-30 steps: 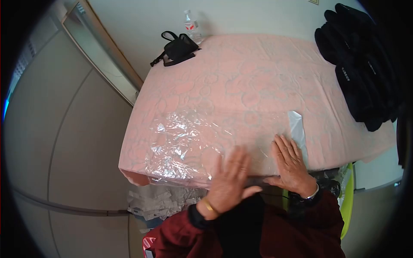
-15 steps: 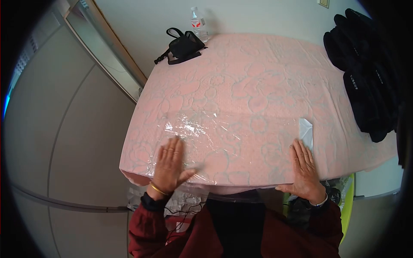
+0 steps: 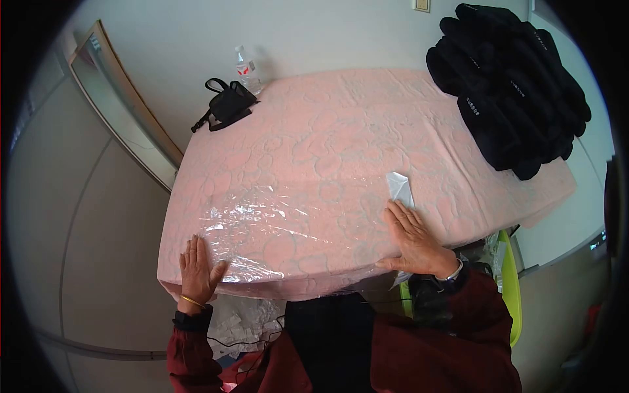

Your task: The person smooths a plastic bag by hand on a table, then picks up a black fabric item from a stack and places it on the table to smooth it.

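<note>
A clear plastic bag (image 3: 308, 232) lies flat and shiny over the front part of a pink patterned cloth (image 3: 327, 141) that covers a table. My left hand (image 3: 198, 270) rests with fingers outstretched by the bag's left end, near the front left corner of the table. At the other end, my right hand (image 3: 419, 242) lies open, fingertips against a folded white strip (image 3: 399, 188). Part of that strip is hidden beneath the fingers. Neither hand is closed round anything.
Dark, soft-looking items (image 3: 511, 92) with small white lettering are piled at the back right. A black bag (image 3: 229, 105) and a plastic bottle (image 3: 247, 69) stand at the back left. Below the front edge are a green bin (image 3: 509, 295), crumpled plastic (image 3: 246, 321) and cables.
My left hand has slid leftward from on top of the plastic to its left end. My right hand stays beside the white strip. The head view has turned to the right.
</note>
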Motion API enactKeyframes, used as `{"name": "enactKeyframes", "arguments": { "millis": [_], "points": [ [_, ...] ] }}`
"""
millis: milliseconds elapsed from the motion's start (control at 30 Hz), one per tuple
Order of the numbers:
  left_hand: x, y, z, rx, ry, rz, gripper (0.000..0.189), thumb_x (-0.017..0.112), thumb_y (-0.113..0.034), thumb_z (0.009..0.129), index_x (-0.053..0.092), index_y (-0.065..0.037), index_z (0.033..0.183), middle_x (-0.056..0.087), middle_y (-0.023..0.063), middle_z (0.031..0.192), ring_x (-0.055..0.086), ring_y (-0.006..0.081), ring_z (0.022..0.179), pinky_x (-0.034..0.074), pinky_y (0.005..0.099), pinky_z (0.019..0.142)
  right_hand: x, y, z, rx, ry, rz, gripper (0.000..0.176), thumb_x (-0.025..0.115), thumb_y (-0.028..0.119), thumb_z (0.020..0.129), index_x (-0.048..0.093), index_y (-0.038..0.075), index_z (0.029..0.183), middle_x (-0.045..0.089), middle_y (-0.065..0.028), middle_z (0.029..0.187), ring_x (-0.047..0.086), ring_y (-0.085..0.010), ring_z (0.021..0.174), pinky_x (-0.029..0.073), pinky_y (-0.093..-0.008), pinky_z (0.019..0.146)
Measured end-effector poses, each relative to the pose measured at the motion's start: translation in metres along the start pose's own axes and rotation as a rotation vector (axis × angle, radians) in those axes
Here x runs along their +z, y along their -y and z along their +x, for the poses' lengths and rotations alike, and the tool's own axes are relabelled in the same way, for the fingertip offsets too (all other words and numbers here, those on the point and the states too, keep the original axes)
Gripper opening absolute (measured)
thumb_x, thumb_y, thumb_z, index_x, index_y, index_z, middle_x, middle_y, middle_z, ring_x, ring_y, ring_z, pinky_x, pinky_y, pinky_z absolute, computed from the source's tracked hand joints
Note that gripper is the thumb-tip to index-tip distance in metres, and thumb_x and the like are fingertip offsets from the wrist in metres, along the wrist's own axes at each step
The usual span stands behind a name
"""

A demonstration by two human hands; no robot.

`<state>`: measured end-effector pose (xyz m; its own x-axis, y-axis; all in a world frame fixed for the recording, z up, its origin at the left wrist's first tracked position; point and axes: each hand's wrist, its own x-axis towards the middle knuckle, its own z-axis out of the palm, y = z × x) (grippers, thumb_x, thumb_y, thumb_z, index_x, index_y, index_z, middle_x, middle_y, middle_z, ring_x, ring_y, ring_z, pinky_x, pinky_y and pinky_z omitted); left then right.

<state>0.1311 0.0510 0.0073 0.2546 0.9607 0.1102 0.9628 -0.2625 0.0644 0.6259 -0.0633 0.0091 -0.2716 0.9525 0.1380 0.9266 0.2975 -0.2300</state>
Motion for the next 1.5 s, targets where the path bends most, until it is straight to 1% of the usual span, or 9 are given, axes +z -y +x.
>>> {"name": "enactKeyframes", "arguments": {
  "millis": [100,233,433,600,800,1000,1200,1367,1500],
  "points": [
    [-0.02,-0.025,0.006,-0.114,0.095,0.093,0.097,0.051,-0.066,0.091,0.03,0.009,0.15,0.028,0.0289,0.158,0.026,0.0416,0.148,0.018,0.0588,0.118,-0.027,0.004,0.003,0.002,-0.019,-0.041,0.113,0.06,0.07,0.084,0.021,-0.014,0.15,0.021,-0.0312,0.159,0.017,-0.0429,0.15,0.015,-0.0505,0.122],
    [-0.044,-0.096,0.012,0.254,-0.111,0.014,0.097,0.064,-0.055,0.089,0.027,0.01,0.15,0.026,0.0277,0.159,0.025,0.0412,0.148,0.02,0.0594,0.118,-0.037,0.014,0.025,-0.08,0.003,-0.049,0.109,0.058,0.067,0.087,0.021,-0.015,0.15,0.02,-0.0323,0.159,0.016,-0.0443,0.15,0.015,-0.0511,0.122],
    [-0.012,-0.225,0.044,0.71,0.083,-0.093,0.109,0.038,-0.079,0.089,0.023,0.009,0.153,0.018,0.0268,0.163,0.015,0.0391,0.153,0.016,0.0615,0.119,-0.005,0.01,0.065,-0.141,0.08,-0.064,0.104,0.054,0.065,0.091,0.022,-0.014,0.149,0.019,-0.0335,0.158,0.015,-0.0448,0.15,0.014,-0.0527,0.122],
    [-0.002,-0.236,0.071,0.685,0.302,-0.012,0.111,0.043,-0.079,0.087,0.021,0.007,0.155,0.015,0.0255,0.164,0.014,0.0386,0.153,0.018,0.0652,0.117,-0.009,0.004,0.066,-0.031,0.248,-0.11,0.104,0.05,0.071,0.09,0.022,-0.007,0.153,0.014,-0.0319,0.161,0.012,-0.0469,0.15,0.018,-0.063,0.118],
    [-0.011,-0.159,0.096,0.422,0.407,0.058,0.118,0.048,-0.085,0.08,0.017,-0.003,0.158,0.009,0.0202,0.166,0.012,0.0372,0.154,0.017,0.0692,0.114,-0.023,-0.007,0.058,0.03,0.317,-0.171,0.104,0.047,0.074,0.09,0.02,-0.002,0.155,0.013,-0.031,0.161,0.013,-0.0522,0.148,0.022,-0.0697,0.112],
    [-0.027,-0.078,0.109,0.152,0.419,0.03,0.118,0.05,-0.085,0.08,0.016,-0.003,0.159,0.01,0.0202,0.166,0.014,0.0373,0.153,0.019,0.069,0.114,-0.029,-0.008,0.06,0.03,0.344,-0.156,0.104,0.047,0.074,0.09,0.021,-0.003,0.154,0.013,-0.0306,0.161,0.012,-0.0519,0.148,0.022,-0.069,0.113],
    [-0.041,-0.088,0.128,0.011,0.41,0.255,0.118,0.049,-0.084,0.081,0.023,0.005,0.154,0.019,0.0235,0.164,0.019,0.0384,0.152,0.021,0.068,0.114,-0.04,-0.017,0.066,0.011,0.383,-0.07,0.103,0.05,0.073,0.089,0.025,-0.006,0.151,0.018,-0.0302,0.16,0.016,-0.0474,0.149,0.023,-0.0674,0.113],
    [-0.028,-0.181,0.115,0.583,0.253,0.153,0.112,0.046,-0.081,0.084,0.028,0.007,0.152,0.022,0.0261,0.162,0.023,0.0386,0.15,0.021,0.0695,0.113,-0.03,-0.011,0.081,-0.12,0.281,-0.08,0.103,0.052,0.072,0.089,0.027,-0.008,0.149,0.022,-0.0293,0.158,0.019,-0.0444,0.149,0.024,-0.0667,0.113],
    [-0.021,-0.213,0.11,0.666,0.387,0.112,0.112,0.047,-0.081,0.084,0.026,0.006,0.152,0.02,0.0253,0.162,0.022,0.0378,0.151,0.022,0.0716,0.112,-0.021,-0.013,0.094,-0.118,0.332,-0.114,0.106,0.055,0.072,0.086,0.026,-0.007,0.15,0.022,-0.0274,0.159,0.02,-0.0424,0.149,0.03,-0.0685,0.109]
  ]
}}
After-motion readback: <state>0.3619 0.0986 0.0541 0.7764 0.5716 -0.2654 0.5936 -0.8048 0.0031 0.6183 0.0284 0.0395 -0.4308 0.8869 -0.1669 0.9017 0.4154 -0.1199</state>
